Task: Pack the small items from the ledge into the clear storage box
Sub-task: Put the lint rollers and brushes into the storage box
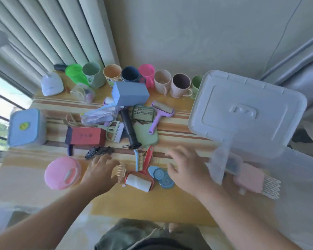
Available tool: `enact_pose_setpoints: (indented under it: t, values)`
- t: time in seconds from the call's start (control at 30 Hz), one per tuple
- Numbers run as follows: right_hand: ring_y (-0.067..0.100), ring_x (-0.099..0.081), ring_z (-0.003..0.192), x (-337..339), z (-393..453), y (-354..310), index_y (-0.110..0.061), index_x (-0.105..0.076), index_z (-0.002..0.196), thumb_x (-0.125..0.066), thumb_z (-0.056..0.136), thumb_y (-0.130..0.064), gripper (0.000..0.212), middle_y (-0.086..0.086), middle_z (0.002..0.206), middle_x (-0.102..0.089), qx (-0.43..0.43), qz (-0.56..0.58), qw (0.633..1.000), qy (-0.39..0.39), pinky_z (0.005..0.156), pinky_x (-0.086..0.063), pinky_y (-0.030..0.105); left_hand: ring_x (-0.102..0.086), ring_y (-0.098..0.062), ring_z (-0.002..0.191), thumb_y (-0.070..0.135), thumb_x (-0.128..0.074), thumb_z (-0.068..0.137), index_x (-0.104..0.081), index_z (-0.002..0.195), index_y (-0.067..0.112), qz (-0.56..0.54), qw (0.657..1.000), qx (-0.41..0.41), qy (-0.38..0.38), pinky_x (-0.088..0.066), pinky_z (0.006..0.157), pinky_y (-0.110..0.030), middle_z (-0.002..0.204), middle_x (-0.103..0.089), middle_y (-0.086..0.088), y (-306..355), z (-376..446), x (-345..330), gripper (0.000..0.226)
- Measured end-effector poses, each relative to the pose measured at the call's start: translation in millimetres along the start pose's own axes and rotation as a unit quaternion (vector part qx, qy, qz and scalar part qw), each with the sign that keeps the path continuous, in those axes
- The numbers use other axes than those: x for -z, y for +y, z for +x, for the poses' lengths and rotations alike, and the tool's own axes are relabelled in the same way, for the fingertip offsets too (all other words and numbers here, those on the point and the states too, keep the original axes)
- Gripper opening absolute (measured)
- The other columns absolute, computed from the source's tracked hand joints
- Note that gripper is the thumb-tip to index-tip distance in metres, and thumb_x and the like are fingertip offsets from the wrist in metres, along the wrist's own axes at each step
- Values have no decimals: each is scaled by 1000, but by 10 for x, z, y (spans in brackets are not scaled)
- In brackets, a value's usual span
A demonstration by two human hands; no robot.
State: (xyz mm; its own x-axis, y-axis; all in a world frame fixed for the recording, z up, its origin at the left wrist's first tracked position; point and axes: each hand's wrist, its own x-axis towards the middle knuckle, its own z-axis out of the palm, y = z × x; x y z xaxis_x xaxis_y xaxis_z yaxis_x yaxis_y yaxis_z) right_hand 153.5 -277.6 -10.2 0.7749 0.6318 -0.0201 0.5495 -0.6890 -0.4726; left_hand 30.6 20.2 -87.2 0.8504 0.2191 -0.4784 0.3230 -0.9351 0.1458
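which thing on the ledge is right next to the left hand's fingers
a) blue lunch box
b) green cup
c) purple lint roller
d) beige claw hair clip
d: the beige claw hair clip lies right beside the fingers of the left hand, near the red lint roller, while the other three lie farther off on the ledge.

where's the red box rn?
Head view, left of centre on the ledge: the red box lies on its side between the blue lidded container and the green brush.
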Motion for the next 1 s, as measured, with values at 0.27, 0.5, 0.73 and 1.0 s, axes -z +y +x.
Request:
enact_pose_setpoints:
  t: [0.27, 0.5, 0.73, 1.0]
  values:
    - [31, -35, 137, -1169, 188, -556, -37, -29, 155, -65, 94, -25, 72, -1, 144, -31, -74, -91, 939, -322, 95, -47, 49, -31, -28, 142, 47, -58, 86, -29, 152, 43, 2, 997, -48, -53, -34, 115, -45, 151, -37, 2, -308, -99, -209, 72]
    - [39, -27, 139, -1219, 544, -55, -39, -33, 153, -61, 82, -1, 85, 5, 167, -9, -43, -197, 953, -225, 112, -38, 51, -32, -27, 141, 39, -60, 87, -39, 148, 41, -27, 998, -46, -17, -37, 112, -45, 150, -38, 1, -583, 68, -126, 64]
    - [35, -41, 128, -1246, 689, -170, -28, -57, 123, -75, 75, -5, 56, 2, 132, -50, 2, -315, 888, -333, 114, -22, 62, -46, -31, 121, 24, -69, 78, -63, 128, 33, -104, 987, -45, 112, -48, 97, -47, 129, -53, 0, -716, 267, 88, 51]
    - [21, -46, 118, -1100, 369, -166, -40, -60, 122, -57, 94, -33, 29, -16, 124, -60, -68, -220, 927, -294, 91, -36, 44, -40, -37, 129, 46, -70, 77, -51, 141, 36, -82, 985, 138, 60, -38, 107, -51, 138, -49, -5, -1646, 249, 435, 68]
